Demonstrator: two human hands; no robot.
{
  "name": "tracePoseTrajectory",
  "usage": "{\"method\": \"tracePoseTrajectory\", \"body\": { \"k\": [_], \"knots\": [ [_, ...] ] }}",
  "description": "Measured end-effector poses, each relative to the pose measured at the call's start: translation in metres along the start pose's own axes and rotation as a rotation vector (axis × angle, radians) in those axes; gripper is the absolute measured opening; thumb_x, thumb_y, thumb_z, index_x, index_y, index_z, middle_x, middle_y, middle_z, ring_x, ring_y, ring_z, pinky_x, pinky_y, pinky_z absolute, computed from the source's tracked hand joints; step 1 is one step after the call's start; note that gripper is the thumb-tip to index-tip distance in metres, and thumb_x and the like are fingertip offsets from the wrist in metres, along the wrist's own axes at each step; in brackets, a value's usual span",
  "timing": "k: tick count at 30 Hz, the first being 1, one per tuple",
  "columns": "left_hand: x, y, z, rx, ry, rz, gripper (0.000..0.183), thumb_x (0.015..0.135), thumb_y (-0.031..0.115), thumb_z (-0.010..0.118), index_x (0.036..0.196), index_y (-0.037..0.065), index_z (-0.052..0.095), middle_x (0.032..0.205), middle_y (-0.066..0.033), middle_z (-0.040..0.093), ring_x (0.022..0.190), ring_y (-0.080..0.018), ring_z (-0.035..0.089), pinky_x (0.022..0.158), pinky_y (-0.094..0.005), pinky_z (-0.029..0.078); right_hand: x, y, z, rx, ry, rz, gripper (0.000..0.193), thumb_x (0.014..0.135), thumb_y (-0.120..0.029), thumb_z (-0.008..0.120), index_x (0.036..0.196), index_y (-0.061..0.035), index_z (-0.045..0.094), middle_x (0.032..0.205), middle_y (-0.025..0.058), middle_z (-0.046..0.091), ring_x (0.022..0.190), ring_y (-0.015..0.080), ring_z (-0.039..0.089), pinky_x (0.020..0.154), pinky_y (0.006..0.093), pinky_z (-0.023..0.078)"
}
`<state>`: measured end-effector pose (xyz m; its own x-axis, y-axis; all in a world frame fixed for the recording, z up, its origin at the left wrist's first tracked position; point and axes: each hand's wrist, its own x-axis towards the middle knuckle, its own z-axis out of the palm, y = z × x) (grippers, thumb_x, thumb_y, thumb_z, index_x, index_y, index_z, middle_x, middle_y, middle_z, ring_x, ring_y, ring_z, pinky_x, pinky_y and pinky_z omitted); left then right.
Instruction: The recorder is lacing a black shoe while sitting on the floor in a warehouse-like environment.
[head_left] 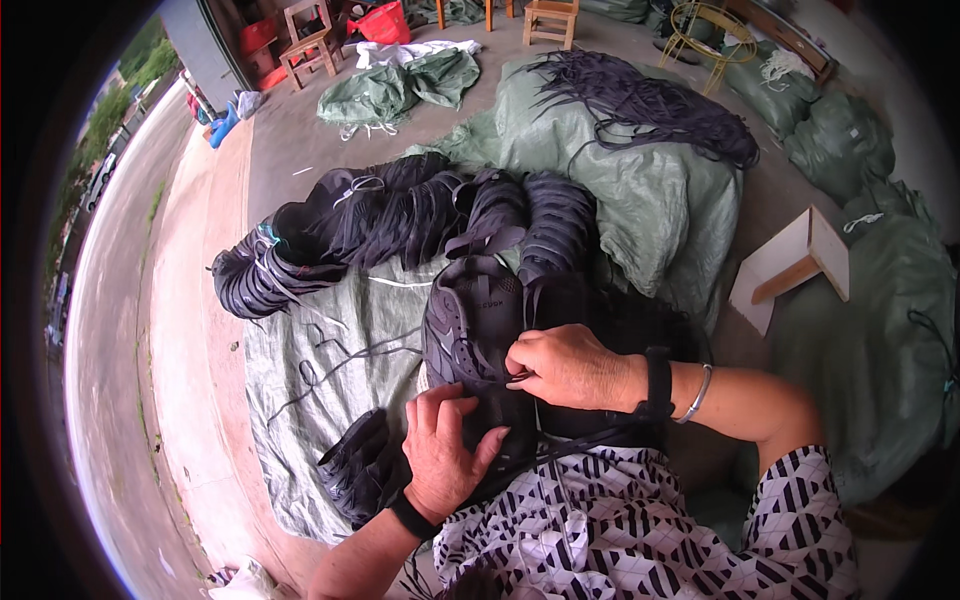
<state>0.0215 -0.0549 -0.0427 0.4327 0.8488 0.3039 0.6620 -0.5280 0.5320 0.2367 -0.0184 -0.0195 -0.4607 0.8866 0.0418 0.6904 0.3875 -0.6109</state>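
Observation:
A dark grey shoe upper [448,318] lies in front of me, its opening facing away and eyelets along its side. My right hand [575,368] is closed over its lacing area, thumb and forefinger pinching a dark shoelace [517,379]. My left hand [440,445] grips the near part of the upper, fingers bent over its edge and thumb spread out. A loose lace [375,350] trails from the upper to the left. Part of the upper's near end is hidden by my hands.
Nested stacks of dark uppers [555,225] lie beyond, on a pale green woven sheet [385,300]. Small dark pieces [360,465] sit left of my left hand. A heap of dark laces [650,105] covers a stuffed green sack [690,200]. At right are a wooden stand [800,262] and more sacks [845,150].

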Motion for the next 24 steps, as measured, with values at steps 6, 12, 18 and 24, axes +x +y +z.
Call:
{"method": "tracePoseTrajectory", "body": {
  "k": [6, 12, 18, 24],
  "knots": [
    [0.001, 0.003, -0.002, 0.011, -0.022, -0.010, 0.043, 0.070, 0.028, 0.076, 0.100, 0.005, 0.055, 0.110, -0.0122, 0.052, 0.098, -0.0329, 0.050, 0.080, -0.0416, 0.046, -0.002, 0.009, 0.011, 0.102, 0.058, -0.052, 0.016, 0.075, -0.013, 0.068, 0.082, -0.0029, 0.058, 0.079, 0.0117, 0.062, 0.075, 0.0313, 0.064, 0.065, 0.0401, 0.050],
    [0.006, 0.007, -0.005, 0.049, 0.003, 0.041, 0.039, 0.070, 0.025, 0.075, 0.100, 0.007, 0.057, 0.108, -0.0105, 0.053, 0.097, -0.0307, 0.051, 0.078, -0.0397, 0.046, 0.007, 0.026, -0.013, 0.171, -0.150, -0.129, 0.015, 0.080, -0.015, 0.065, 0.085, -0.0016, 0.059, 0.074, 0.0116, 0.063, 0.067, 0.0277, 0.063, 0.064, 0.0362, 0.050],
    [0.006, 0.002, -0.003, -0.107, -0.074, 0.387, 0.026, 0.071, 0.013, 0.072, 0.095, 0.013, 0.066, 0.093, -0.0017, 0.055, 0.079, -0.0212, 0.053, 0.069, -0.0326, 0.043, 0.044, 0.020, -0.101, 1.295, -0.470, 0.115, 0.030, 0.087, -0.029, 0.065, 0.081, 0.0005, 0.059, 0.061, 0.0016, 0.051, 0.045, 0.0017, 0.037, 0.041, 0.0160, 0.026],
    [0.017, -0.002, 0.000, -0.292, -0.143, 0.163, 0.024, 0.068, 0.012, 0.075, 0.091, 0.014, 0.068, 0.084, -0.0035, 0.057, 0.075, -0.0222, 0.058, 0.066, -0.0323, 0.048, 0.065, -0.005, -0.061, 1.069, -0.205, 0.311, 0.044, 0.089, -0.042, 0.061, 0.060, -0.0099, 0.052, 0.056, -0.0035, 0.045, 0.042, 0.0026, 0.036, 0.035, 0.0173, 0.025]
  ]
}}
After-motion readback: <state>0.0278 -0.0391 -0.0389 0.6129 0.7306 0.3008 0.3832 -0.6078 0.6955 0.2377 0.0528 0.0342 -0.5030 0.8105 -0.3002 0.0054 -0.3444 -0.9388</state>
